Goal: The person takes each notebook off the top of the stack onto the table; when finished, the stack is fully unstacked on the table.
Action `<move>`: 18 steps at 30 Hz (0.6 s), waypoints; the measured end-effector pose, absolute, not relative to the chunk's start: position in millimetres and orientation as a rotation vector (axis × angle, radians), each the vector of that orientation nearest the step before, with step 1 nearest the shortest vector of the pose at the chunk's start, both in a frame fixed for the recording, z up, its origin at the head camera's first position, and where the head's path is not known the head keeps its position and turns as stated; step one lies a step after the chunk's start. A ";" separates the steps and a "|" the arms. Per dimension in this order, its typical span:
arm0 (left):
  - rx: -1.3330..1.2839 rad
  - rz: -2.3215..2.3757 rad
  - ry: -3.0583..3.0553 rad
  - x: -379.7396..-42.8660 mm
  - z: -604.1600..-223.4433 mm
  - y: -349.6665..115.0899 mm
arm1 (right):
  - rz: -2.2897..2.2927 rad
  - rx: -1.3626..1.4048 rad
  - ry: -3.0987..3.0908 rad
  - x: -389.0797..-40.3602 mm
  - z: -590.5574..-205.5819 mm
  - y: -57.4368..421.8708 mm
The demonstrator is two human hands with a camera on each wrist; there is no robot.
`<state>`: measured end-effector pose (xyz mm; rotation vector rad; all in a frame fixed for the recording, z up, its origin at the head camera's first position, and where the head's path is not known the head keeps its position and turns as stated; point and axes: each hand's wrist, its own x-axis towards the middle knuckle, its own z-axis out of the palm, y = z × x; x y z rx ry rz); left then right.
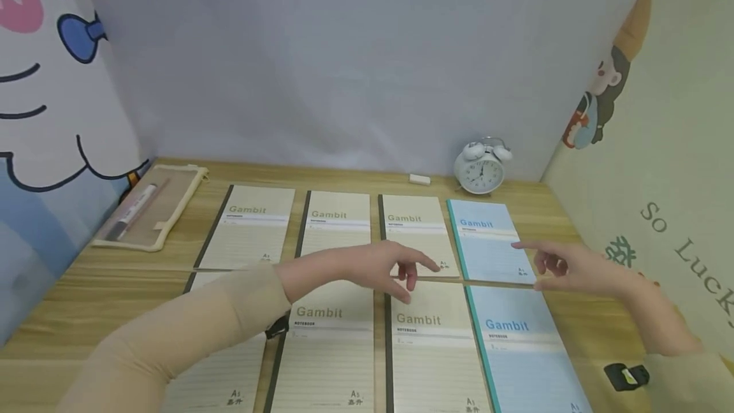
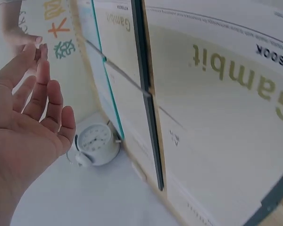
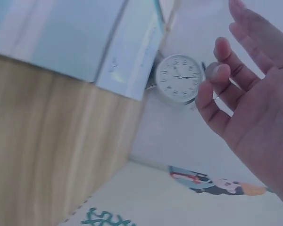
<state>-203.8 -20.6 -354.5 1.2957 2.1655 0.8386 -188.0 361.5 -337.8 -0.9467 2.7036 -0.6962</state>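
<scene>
Gambit notebooks lie flat in two rows on a wooden table. My left hand (image 1: 378, 266) hovers over the third column, above a far cream notebook (image 1: 410, 209) and a near cream notebook (image 1: 432, 362). Its index finger points right, the others bend loosely, and it holds nothing. At the right end lie a far blue notebook (image 1: 482, 253) and a near blue notebook (image 1: 527, 362). By the far blue one's right edge is my right hand (image 1: 579, 266), index finger extended left and nothing held; whether it touches the cover I cannot tell. Both wrist views show bare palms with relaxed fingers.
A white alarm clock (image 1: 480, 171) stands behind the far blue notebook, with a white eraser-like block (image 1: 420, 179) to its left. At the far left lies a mesh zip pouch (image 1: 178, 199) with a marker (image 1: 132, 211) inside. Walls bound the back and right.
</scene>
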 end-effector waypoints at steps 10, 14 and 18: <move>1.156 0.695 2.517 -201.4 -331.9 -107.0 | -0.580 -0.995 2.883 -195.9 -312.3 339.2; 1.077 0.693 2.691 -196.5 -329.2 -138.5 | -0.512 -0.993 3.029 -198.0 -311.1 337.5; 0.954 0.783 2.870 -192.2 -330.1 -166.2 | -0.552 -0.962 3.132 -199.4 -318.7 335.4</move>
